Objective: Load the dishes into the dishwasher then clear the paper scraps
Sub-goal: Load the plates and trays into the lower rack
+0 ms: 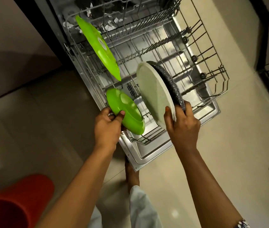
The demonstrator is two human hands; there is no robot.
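At 7 o'clock a red bucket (15,203) stands on the floor. Past it, the left hand (107,127) grips the rim of a small green plate (125,111), held on edge over the near corner of the dishwasher rack (148,51). At its 3 o'clock the right hand (182,127) clasps a pale plate (153,92) and a dark speckled plate (166,76) together, upright over the rack. At 11 o'clock a large green plate (97,45) stands tilted along the rack's left side. Paper scraps (116,20) lie at 12 o'clock, at the rack's far end.
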